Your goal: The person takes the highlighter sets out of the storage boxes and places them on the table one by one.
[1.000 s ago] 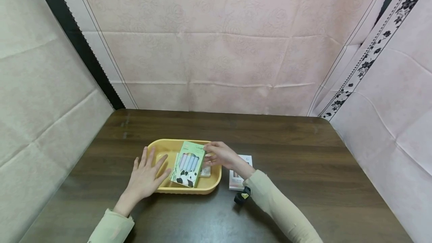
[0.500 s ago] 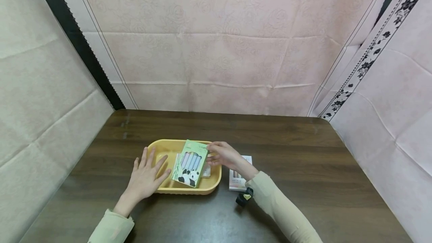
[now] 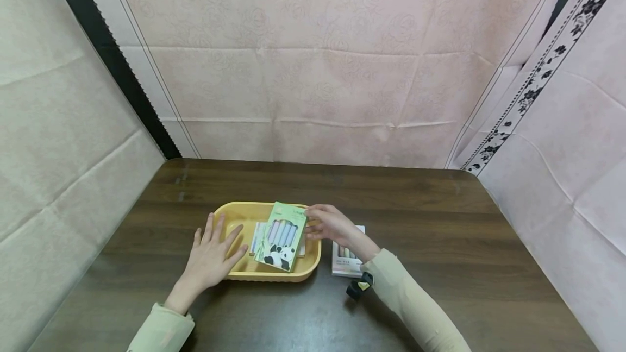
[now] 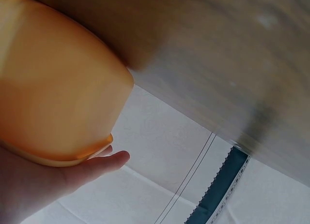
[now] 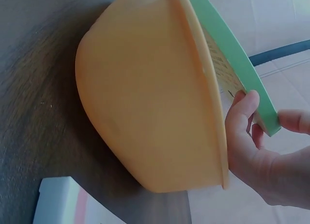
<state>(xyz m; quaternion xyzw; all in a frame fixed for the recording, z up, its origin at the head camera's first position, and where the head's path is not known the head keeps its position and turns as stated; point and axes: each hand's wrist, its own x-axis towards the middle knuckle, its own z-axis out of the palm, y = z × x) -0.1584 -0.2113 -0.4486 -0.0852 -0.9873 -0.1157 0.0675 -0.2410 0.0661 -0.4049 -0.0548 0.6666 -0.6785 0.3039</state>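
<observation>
A green box of markers (image 3: pixel 281 237) with a panda printed on it is tilted over the yellow basket (image 3: pixel 239 275). My right hand (image 3: pixel 333 225) pinches its upper right edge between thumb and fingers; the right wrist view shows the green box (image 5: pixel 232 52) from its edge, above the basket rim. Partly hidden beneath the box, a white box (image 3: pixel 257 235) lies in the basket. My left hand (image 3: pixel 211 257) rests on the basket's left rim with its fingers straight and spread. In the left wrist view, that hand (image 4: pixel 63 183) lies along the rim of the yellow basket (image 4: pixel 63 88).
Just right of the basket, a white box (image 3: pixel 346 264) lies on the dark wooden table (image 3: pixel 440 265), partly covered by the right forearm. A black wrist camera (image 3: pixel 359 286) is strapped to the right wrist. Pale cloth (image 3: pixel 318 96) hangs behind the table.
My right hand has moved a little to the right with the green box of markers, uncovering more of the white box's left end in the basket. The left hand has stayed in place.
</observation>
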